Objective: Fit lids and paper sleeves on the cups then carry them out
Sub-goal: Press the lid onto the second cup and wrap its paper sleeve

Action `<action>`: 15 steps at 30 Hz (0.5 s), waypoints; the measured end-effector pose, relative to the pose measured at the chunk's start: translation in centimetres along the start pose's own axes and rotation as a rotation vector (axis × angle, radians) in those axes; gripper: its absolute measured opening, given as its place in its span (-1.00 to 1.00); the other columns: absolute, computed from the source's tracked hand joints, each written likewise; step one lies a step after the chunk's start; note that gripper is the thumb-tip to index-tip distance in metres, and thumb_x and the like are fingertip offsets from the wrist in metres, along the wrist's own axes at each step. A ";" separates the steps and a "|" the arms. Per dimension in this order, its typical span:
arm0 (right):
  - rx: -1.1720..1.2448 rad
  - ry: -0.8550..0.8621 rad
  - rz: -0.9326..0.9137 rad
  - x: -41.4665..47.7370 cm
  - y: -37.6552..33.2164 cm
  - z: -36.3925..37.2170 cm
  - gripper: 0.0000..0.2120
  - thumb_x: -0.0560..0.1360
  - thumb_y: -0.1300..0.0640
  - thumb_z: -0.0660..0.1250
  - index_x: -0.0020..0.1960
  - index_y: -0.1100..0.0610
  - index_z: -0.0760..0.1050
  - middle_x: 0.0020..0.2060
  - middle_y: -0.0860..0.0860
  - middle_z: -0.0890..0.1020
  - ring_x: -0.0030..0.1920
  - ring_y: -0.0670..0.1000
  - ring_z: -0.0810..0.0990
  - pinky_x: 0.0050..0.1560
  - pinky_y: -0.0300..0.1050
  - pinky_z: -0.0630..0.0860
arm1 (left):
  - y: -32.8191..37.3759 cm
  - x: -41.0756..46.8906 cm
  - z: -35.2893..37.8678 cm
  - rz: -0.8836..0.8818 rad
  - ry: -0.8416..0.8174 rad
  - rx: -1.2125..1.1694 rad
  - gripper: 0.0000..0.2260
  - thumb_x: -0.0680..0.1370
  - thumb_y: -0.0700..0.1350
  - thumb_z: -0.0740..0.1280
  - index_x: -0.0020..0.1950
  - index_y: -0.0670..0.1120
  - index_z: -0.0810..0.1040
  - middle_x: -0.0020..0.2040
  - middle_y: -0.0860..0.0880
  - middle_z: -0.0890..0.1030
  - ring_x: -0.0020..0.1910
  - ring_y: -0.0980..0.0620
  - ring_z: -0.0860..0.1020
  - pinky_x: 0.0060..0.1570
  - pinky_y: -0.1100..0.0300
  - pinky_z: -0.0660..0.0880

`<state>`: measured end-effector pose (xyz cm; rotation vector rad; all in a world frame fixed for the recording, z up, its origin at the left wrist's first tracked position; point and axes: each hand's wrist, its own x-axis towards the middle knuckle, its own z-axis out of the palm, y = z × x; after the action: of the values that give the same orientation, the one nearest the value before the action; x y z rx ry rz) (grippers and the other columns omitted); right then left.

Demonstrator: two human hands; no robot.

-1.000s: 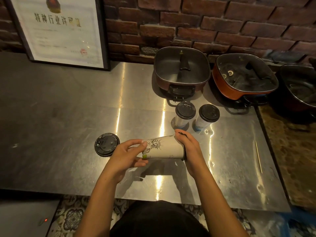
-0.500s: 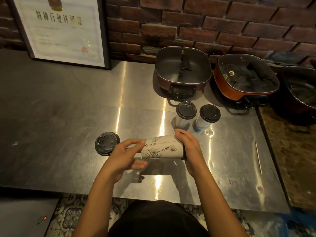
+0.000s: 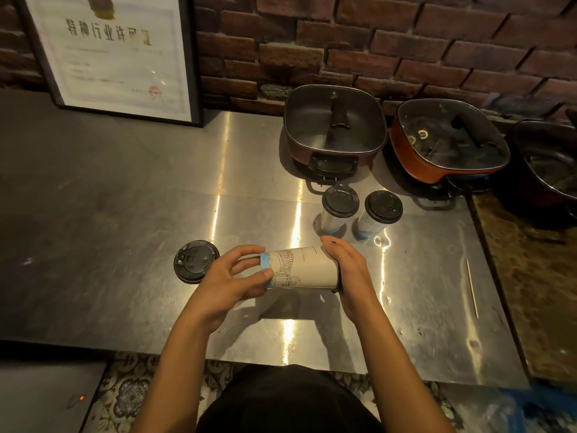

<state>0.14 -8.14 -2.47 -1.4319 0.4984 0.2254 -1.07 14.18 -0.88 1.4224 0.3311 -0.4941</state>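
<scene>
I hold a white cup [image 3: 307, 267] with a line drawing and a blue band sideways above the steel counter [image 3: 125, 245]. My left hand [image 3: 231, 282] grips its narrow left end with the fingertips. My right hand [image 3: 349, 270] cups its wide right end, where a dark rim shows. A loose black lid [image 3: 195, 260] lies flat on the counter just left of my left hand. Two upright cups with black lids stand behind: one [image 3: 338, 206] on the left, the other [image 3: 382, 210] on the right.
Two square electric pots [image 3: 334, 132] [image 3: 449, 145] and part of a third [image 3: 549, 170] line the brick wall at the back right. A framed certificate [image 3: 115, 54] leans at the back left. A thin wooden stick [image 3: 471, 285] lies near the counter's right edge.
The cup has turned about its long axis between my hands: a different drawing and a blue band now face up. My left fingers have shifted on its end. The other things stayed put.
</scene>
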 end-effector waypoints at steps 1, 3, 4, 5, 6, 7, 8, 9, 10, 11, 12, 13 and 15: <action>-0.006 0.004 -0.004 0.1 0.1 0.0 -0.88 0.59 -0.03 0.34 0.09 -0.12 0.63 0.10 0.00 0.66 0.15 0.09 0.63 0.04 0.11 0.65 | 0.0 0.1 0.1 -0.017 0.010 -0.005 -0.67 0.52 -0.14 0.49 0.27 -0.01 0.59 0.13 -0.10 0.73 0.01 -0.15 0.75 -0.06 0.08 0.70; -0.016 0.000 -0.018 -0.1 -0.1 0.1 -0.86 0.55 -0.07 0.37 0.09 -0.12 0.63 0.10 -0.01 0.67 0.14 0.07 0.64 0.07 0.10 0.65 | 0.1 0.1 0.3 -0.060 0.029 0.001 -0.68 0.53 -0.05 0.47 0.28 -0.01 0.59 0.12 -0.16 0.72 -0.05 -0.20 0.76 0.04 -0.05 0.69; -0.018 -0.002 -0.024 -0.1 -0.2 0.1 -0.83 0.53 -0.09 0.37 0.09 -0.12 0.63 0.09 -0.01 0.67 0.13 0.06 0.64 0.02 0.04 0.65 | 0.0 0.1 0.2 -0.060 0.022 0.009 -0.68 0.53 -0.06 0.48 0.28 -0.02 0.59 0.14 -0.16 0.71 -0.03 -0.19 0.75 0.04 -0.06 0.69; -0.023 -0.006 -0.028 -0.2 -0.3 0.1 -0.84 0.53 -0.08 0.37 0.09 -0.11 0.62 0.09 -0.01 0.66 0.12 0.05 0.63 -0.03 -0.02 0.63 | -0.1 0.0 0.1 -0.038 0.013 0.013 -0.68 0.53 -0.10 0.49 0.27 -0.02 0.60 0.17 -0.14 0.70 0.03 -0.17 0.74 0.01 -0.01 0.70; -0.022 -0.009 -0.027 -0.2 -0.4 0.1 -0.88 0.57 -0.04 0.36 0.08 -0.10 0.61 0.09 0.00 0.65 0.11 0.05 0.63 -0.08 -0.08 0.61 | -0.1 -0.1 0.0 -0.002 0.005 0.022 -0.67 0.52 -0.16 0.50 0.27 0.00 0.60 0.20 -0.10 0.69 0.08 -0.16 0.72 -0.05 0.07 0.69; -0.014 -0.011 -0.024 -0.2 -0.4 0.0 -0.91 0.61 0.01 0.33 0.08 -0.10 0.60 0.08 0.02 0.65 0.09 0.04 0.63 -0.13 -0.13 0.60 | -0.2 -0.3 -0.1 0.031 0.004 0.034 -0.66 0.51 -0.20 0.51 0.26 0.02 0.61 0.22 -0.06 0.67 0.11 -0.15 0.71 -0.09 0.13 0.68; -0.002 -0.013 -0.021 -0.2 -0.4 -0.1 -0.90 0.62 0.04 0.31 0.07 -0.08 0.60 0.07 0.03 0.65 0.07 0.04 0.64 -0.17 -0.15 0.60 | -0.2 -0.3 0.0 0.046 0.006 0.039 -0.65 0.51 -0.21 0.51 0.26 0.03 0.61 0.23 -0.04 0.67 0.11 -0.14 0.71 -0.09 0.12 0.68; 0.010 -0.014 -0.019 -0.2 -0.5 0.0 -0.89 0.62 0.05 0.31 0.07 -0.07 0.61 0.07 0.04 0.66 0.05 0.02 0.65 -0.20 -0.17 0.60 | -0.1 -0.3 0.1 0.039 0.017 0.034 -0.67 0.52 -0.18 0.50 0.26 0.03 0.61 0.22 -0.05 0.67 0.08 -0.12 0.72 -0.09 0.09 0.69; 0.013 -0.016 -0.021 -0.2 -0.5 0.0 -0.89 0.62 0.06 0.31 0.06 -0.06 0.62 0.07 0.05 0.67 0.03 0.01 0.66 -0.22 -0.17 0.60 | 0.0 -0.2 0.3 0.015 0.031 0.026 -0.70 0.53 -0.13 0.49 0.26 0.01 0.60 0.19 -0.08 0.68 0.02 -0.12 0.74 -0.09 0.07 0.69; 0.016 -0.014 -0.025 -0.2 -0.5 0.1 -0.89 0.62 0.06 0.31 0.05 -0.06 0.62 0.07 0.06 0.67 0.02 0.01 0.67 -0.20 -0.16 0.61 | 0.2 -0.1 0.4 -0.013 0.050 0.022 -0.71 0.54 -0.08 0.47 0.26 -0.01 0.60 0.15 -0.12 0.70 -0.05 -0.13 0.76 -0.12 0.08 0.70; 0.019 -0.016 -0.027 -0.2 -0.5 0.1 -0.90 0.61 0.06 0.32 0.05 -0.06 0.62 0.07 0.06 0.67 0.02 0.02 0.67 -0.18 -0.14 0.62 | 0.3 -0.1 0.5 -0.032 0.060 0.020 -0.71 0.55 -0.05 0.46 0.25 -0.03 0.60 0.12 -0.15 0.72 -0.11 -0.15 0.76 -0.17 0.11 0.69; 0.021 -0.018 -0.030 -0.2 -0.5 0.2 -0.91 0.60 0.03 0.34 0.05 -0.07 0.62 0.07 0.06 0.67 0.03 0.04 0.68 -0.17 -0.12 0.62 | 0.4 -0.1 0.5 -0.033 0.059 0.017 -0.72 0.55 -0.07 0.46 0.25 -0.05 0.60 0.11 -0.16 0.72 -0.13 -0.15 0.76 -0.22 0.15 0.68; 0.029 -0.014 -0.037 -0.3 -0.6 0.3 -0.82 0.50 -0.07 0.38 0.06 -0.07 0.63 0.07 0.07 0.67 0.06 0.07 0.67 -0.19 -0.14 0.61 | 0.4 -0.4 0.4 0.014 0.044 0.022 -0.72 0.54 -0.16 0.48 0.25 -0.04 0.60 0.15 -0.11 0.70 -0.08 -0.12 0.75 -0.25 0.22 0.64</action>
<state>0.18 -7.86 -1.81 -1.4096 0.4612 0.1978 -1.21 13.83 -0.33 1.4574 0.3519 -0.4568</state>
